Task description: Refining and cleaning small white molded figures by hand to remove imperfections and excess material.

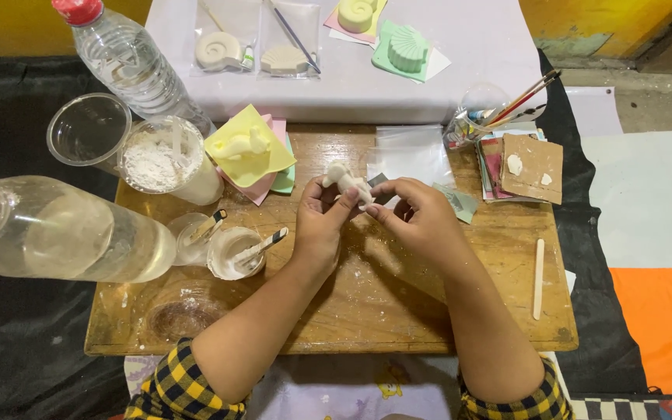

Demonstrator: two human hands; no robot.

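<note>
You hold a small white plaster figure above the middle of the wooden tabletop, pinched between both hands. Your left hand is curled around its lower end, thumb and fingers closed on it. Your right hand is closed too: its fingertips press a small grey piece, which looks like sanding paper, against the side of the figure.

Just behind your hands lies a clear plastic bag. To the left of the figure sits a stack of coloured moulds with a yellow one on top, holding a pale cast shape. Further left stand a clear cup of white powder and an empty clear cup beside it. Near your left forearm are two small cups with striped sticks in them, one coated with white paste. A large water bottle lies close to the camera at the left, and a second bottle with a red cap lies behind the cups.

To the right, a brown card with white bits rests on a pile of coloured sheets, with paintbrushes in a clear holder behind it. A flat wooden stick lies near the right edge. At the back, on a white cloth, lie bagged shell casts and more moulds.
</note>
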